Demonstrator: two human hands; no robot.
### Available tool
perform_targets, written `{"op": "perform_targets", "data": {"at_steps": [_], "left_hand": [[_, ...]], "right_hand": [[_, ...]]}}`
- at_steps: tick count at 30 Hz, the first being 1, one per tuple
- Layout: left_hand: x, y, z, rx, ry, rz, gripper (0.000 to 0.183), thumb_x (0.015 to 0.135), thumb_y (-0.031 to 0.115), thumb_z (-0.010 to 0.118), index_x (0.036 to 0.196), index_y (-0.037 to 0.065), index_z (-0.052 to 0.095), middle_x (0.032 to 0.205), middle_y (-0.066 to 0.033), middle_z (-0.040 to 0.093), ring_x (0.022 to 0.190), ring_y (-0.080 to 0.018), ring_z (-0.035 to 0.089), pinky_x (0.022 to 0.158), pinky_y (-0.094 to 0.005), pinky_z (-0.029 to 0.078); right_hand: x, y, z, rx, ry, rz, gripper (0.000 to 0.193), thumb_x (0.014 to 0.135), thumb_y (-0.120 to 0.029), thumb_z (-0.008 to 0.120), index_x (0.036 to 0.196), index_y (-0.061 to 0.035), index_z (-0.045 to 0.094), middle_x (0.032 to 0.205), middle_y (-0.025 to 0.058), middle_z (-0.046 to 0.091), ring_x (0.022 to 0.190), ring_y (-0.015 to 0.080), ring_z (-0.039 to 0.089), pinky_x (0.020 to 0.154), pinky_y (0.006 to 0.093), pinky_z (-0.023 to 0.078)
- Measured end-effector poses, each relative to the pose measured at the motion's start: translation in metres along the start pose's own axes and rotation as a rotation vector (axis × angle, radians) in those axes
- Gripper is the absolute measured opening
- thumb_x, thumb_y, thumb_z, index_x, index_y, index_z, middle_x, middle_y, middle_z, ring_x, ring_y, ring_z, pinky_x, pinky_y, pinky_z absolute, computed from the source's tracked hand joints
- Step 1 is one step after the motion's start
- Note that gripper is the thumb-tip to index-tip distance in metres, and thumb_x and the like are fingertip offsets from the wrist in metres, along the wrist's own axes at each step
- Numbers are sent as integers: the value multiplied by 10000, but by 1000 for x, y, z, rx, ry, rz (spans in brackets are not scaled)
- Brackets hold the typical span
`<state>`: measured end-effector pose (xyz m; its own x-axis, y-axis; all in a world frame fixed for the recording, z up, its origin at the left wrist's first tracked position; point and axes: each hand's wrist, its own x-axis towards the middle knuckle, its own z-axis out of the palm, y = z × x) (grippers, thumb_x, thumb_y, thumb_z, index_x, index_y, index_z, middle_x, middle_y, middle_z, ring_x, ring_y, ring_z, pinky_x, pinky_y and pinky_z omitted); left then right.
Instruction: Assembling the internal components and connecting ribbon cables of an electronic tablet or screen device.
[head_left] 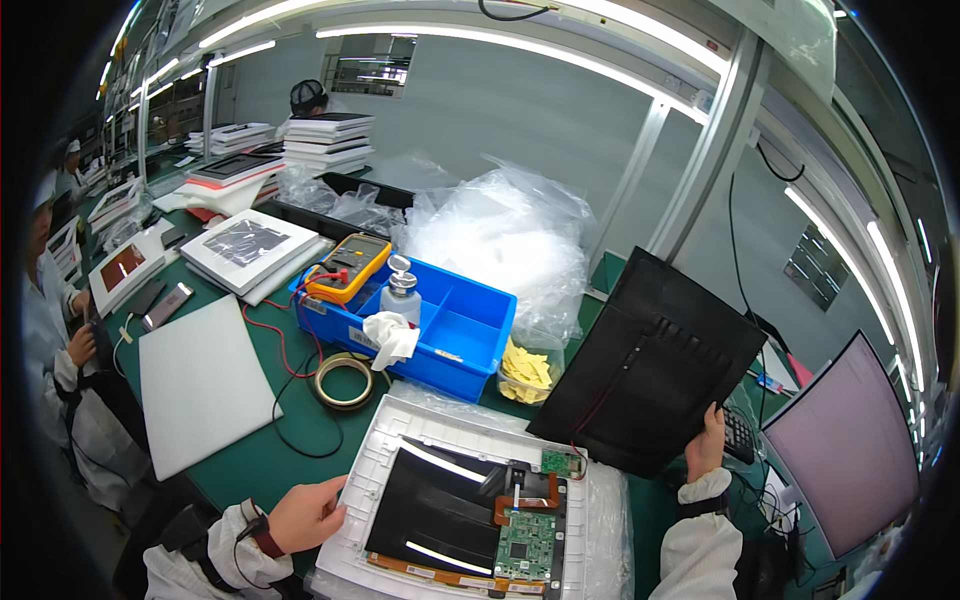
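Note:
My right hand grips the lower right edge of a flat black panel, which stands tilted up. A thin wire runs down from the panel to a small green circuit board. That board sits in an open white display housing on the table before me. Inside the housing lie a shiny black sheet, a larger green circuit board and an orange flex cable. My left hand is closed on the housing's left edge, thumb and fingers at the rim.
A blue divided bin holds a yellow multimeter and a dispenser bottle. Nearby are a tape roll, yellow scraps, a white panel and plastic bags. A monitor stands right; a co-worker is left.

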<state>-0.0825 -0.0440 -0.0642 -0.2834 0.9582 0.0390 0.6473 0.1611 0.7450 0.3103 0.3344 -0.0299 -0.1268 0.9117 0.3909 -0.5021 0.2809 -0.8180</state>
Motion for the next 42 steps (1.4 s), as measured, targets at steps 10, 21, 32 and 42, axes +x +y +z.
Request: {"op": "perform_targets", "data": {"at_steps": [10, 21, 32, 42], "left_hand": [[8, -10, -9, -9, -41, -2, 419, 810, 173, 580, 1172, -4, 464, 616, -75, 563, 500, -141, 526, 487, -251, 416], [116, -30, -40, 380, 475, 386, 140, 743, 118, 572, 845, 25, 597, 678, -110, 576, 598, -231, 571, 558, -331, 454], [196, -13, -13, 1094, -118, 183, 143, 748, 89, 510, 820, 48, 626, 755, -102, 635, 733, -267, 638, 598, -366, 513], [97, -22, -100, 268, 986, 401, 80, 732, 84, 619, 787, 40, 657, 673, -138, 613, 588, -255, 599, 519, -327, 455]], "right_hand": [[-6, -3, 1, -86, 41, 87, 254, 883, -234, 507, 1056, -47, 514, 1087, 35, 535, 1015, 173, 492, 886, 314, 371], [-31, -36, 12, -442, 348, -246, 212, 888, -278, 482, 977, -93, 536, 894, -14, 548, 829, 77, 470, 748, 250, 340], [-122, -87, 107, -639, -77, -419, 140, 855, -97, 440, 800, -3, 528, 778, 47, 512, 669, 95, 469, 591, 207, 373], [-135, -96, 119, -586, -272, -438, 110, 830, -80, 485, 813, 18, 532, 774, 100, 515, 645, 136, 479, 582, 224, 396]]}}
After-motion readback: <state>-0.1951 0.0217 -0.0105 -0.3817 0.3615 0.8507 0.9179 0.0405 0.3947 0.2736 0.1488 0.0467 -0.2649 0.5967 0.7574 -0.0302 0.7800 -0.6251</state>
